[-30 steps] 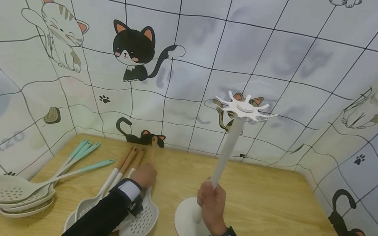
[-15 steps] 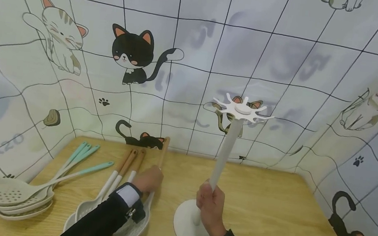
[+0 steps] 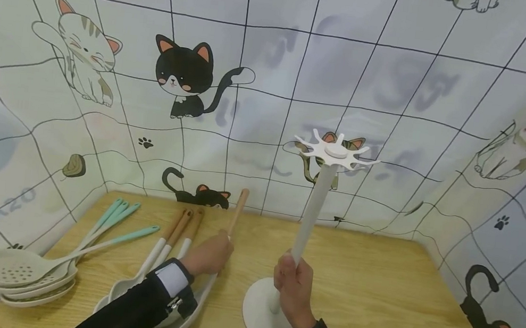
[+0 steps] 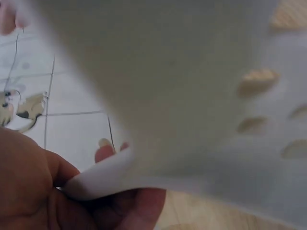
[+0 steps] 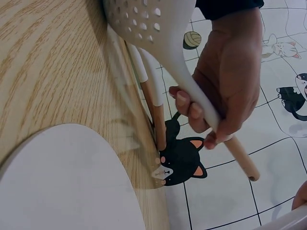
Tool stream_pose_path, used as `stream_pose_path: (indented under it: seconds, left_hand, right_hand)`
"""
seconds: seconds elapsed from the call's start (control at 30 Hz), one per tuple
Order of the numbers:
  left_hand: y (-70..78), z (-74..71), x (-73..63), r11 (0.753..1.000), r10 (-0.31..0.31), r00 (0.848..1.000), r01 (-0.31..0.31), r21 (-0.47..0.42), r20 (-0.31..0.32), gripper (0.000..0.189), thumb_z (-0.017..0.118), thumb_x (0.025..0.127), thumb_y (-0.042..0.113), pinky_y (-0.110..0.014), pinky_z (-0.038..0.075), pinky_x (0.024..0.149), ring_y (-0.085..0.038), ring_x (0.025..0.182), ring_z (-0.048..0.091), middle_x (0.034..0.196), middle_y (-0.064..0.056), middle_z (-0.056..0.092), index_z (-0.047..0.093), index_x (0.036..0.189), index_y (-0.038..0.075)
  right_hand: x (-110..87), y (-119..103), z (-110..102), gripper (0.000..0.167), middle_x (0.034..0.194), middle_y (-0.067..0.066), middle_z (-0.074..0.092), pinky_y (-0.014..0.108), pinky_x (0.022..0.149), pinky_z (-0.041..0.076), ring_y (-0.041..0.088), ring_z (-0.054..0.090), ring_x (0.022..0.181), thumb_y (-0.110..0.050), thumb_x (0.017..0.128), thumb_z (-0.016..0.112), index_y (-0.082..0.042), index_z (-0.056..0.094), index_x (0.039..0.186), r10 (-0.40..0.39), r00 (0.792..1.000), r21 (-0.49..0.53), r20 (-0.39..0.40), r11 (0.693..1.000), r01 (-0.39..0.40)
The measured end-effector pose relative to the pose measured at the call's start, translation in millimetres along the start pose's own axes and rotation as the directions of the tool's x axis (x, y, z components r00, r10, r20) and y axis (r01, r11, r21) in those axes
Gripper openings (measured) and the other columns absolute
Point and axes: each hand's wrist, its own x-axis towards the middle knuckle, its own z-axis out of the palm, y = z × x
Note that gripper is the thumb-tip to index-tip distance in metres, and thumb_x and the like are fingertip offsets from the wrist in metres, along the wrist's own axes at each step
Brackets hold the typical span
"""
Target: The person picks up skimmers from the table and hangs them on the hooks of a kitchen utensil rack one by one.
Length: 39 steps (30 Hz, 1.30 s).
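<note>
My left hand (image 3: 209, 253) grips a white skimmer (image 5: 180, 72) by its shaft, fingers curled round it. The wooden handle end points up and away, and the perforated bowl hangs low, partly behind the sleeve in the head view. In the left wrist view the skimmer (image 4: 177, 105) fills most of the picture, blurred. My right hand (image 3: 294, 291) holds the pole of a white utensil stand (image 3: 314, 212), which leans slightly right and has a round top with several hooks. Its round base (image 3: 264, 314) is down at the table.
Several white utensils with wooden handles (image 3: 173, 235) lie beside the left forearm, partly hidden by it. Farther left is a stack of white skimmers (image 3: 11, 266) with teal handles. A cat-printed cloth (image 3: 272, 79) rises behind the wooden table (image 3: 373, 304).
My left hand has moved right with the skimmer, lifting it away from the other wooden-handled utensils and tilting its handle to the right. The right hand keeps its hold on the stand's pole.
</note>
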Motion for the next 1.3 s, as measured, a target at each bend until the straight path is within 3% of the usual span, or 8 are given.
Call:
stream_pose_path:
  seconds: [0.1, 0.2, 0.3, 0.43, 0.7, 0.9, 1.1, 1.3]
  left_hand:
    - [3.7, -2.5, -2.5, 0.996, 0.092, 0.995, -0.092, 0.022, -0.024, 0.008, 0.063, 0.083, -0.011, -0.027, 0.045, 0.046, -0.019, 0.06, 0.048, 0.089, -0.018, 0.048, 0.06, 0.091, -0.009]
    - [8.5, -5.6, -4.9, 0.992, 0.093, 0.995, -0.096, -0.079, -0.037, 0.006, 0.057, 0.088, -0.01, -0.024, 0.042, 0.045, -0.018, 0.06, 0.047, 0.089, -0.015, 0.044, 0.058, 0.094, -0.009]
    - [14.2, -8.5, -6.1, 0.956, 0.002, 1.0, -0.007, -0.292, -0.019, 0.014, 0.048, 0.098, -0.002, -0.023, 0.041, 0.044, -0.015, 0.056, 0.049, 0.085, -0.012, 0.047, 0.053, 0.108, -0.01]
    - [21.8, -12.9, -6.9, 0.863, -0.119, 0.993, 0.113, -0.492, 0.02, 0.03, 0.036, 0.109, 0.016, -0.024, 0.039, 0.044, -0.015, 0.05, 0.052, 0.071, -0.008, 0.055, 0.043, 0.124, -0.009]
    - [32.5, -23.8, -11.8, 0.793, -0.088, 0.996, 0.083, -0.603, 0.022, 0.026, 0.034, 0.111, 0.023, -0.025, 0.039, 0.046, -0.017, 0.054, 0.057, 0.07, -0.005, 0.054, 0.042, 0.119, 0.0]
    - [47.3, -28.0, -24.1, 0.773, -0.04, 0.999, 0.037, -0.633, 0.008, 0.021, 0.036, 0.111, 0.025, -0.029, 0.047, 0.052, -0.018, 0.057, 0.058, 0.07, -0.004, 0.053, 0.043, 0.115, 0.006]
    - [58.4, -32.1, -33.1, 0.743, -0.035, 0.999, 0.012, -0.669, -0.022, 0.021, 0.037, 0.111, 0.026, -0.03, 0.05, 0.06, -0.018, 0.06, 0.06, 0.07, -0.005, 0.056, 0.046, 0.111, 0.006]
    - [60.9, -37.9, -40.3, 0.686, 0.002, 0.999, -0.026, -0.727, -0.035, 0.024, 0.042, 0.11, 0.026, -0.03, 0.055, 0.066, -0.018, 0.067, 0.064, 0.074, -0.01, 0.061, 0.05, 0.112, 0.003]
  right_hand:
    - [0.2, -1.1, -0.5, 0.038, 0.055, 0.01, 0.031, 0.023, 0.032, 0.024, 0.021, 0.027, 0.041, -0.012, 0.112, 0.033, 0.002, 0.037, 0.077, -0.003, 1.0, -0.01, -0.004, 1.0, 0.003]
    - [0.7, -2.1, -0.9, 0.037, 0.055, 0.01, 0.031, 0.023, 0.032, 0.024, 0.021, 0.027, 0.041, -0.012, 0.112, 0.033, 0.002, 0.036, 0.077, -0.009, 1.0, -0.008, 0.0, 1.0, 0.009]
    - [1.5, -2.6, -1.3, 0.037, 0.055, 0.01, 0.031, 0.023, 0.033, 0.024, 0.021, 0.027, 0.042, -0.011, 0.112, 0.032, 0.002, 0.036, 0.077, -0.015, 1.0, 0.005, 0.005, 1.0, 0.015]
    - [2.3, -2.3, -1.8, 0.036, 0.055, 0.01, 0.031, 0.023, 0.033, 0.024, 0.02, 0.028, 0.042, -0.009, 0.111, 0.032, 0.002, 0.037, 0.077, -0.02, 1.0, 0.011, 0.007, 1.0, 0.02]
    - [2.0, -1.1, -3.0, 0.035, 0.054, 0.01, 0.032, 0.022, 0.032, 0.025, 0.02, 0.028, 0.041, -0.008, 0.111, 0.033, 0.002, 0.038, 0.077, -0.024, 1.0, -0.001, 0.003, 1.0, 0.024]
    - [1.0, -0.4, -2.9, 0.035, 0.055, 0.011, 0.032, 0.023, 0.033, 0.025, 0.021, 0.028, 0.042, -0.008, 0.111, 0.033, 0.002, 0.038, 0.078, -0.016, 1.0, 0.022, 0.005, 1.0, 0.016]
    - [1.3, -0.1, -1.7, 0.034, 0.055, 0.011, 0.031, 0.023, 0.032, 0.025, 0.021, 0.028, 0.042, -0.006, 0.11, 0.033, 0.003, 0.038, 0.078, -0.021, 1.0, 0.019, 0.007, 1.0, 0.021]
    - [-1.0, 0.2, -1.7, 0.033, 0.055, 0.011, 0.031, 0.023, 0.032, 0.025, 0.021, 0.027, 0.042, -0.004, 0.11, 0.032, 0.003, 0.038, 0.078, -0.015, 1.0, 0.022, 0.002, 1.0, 0.015]
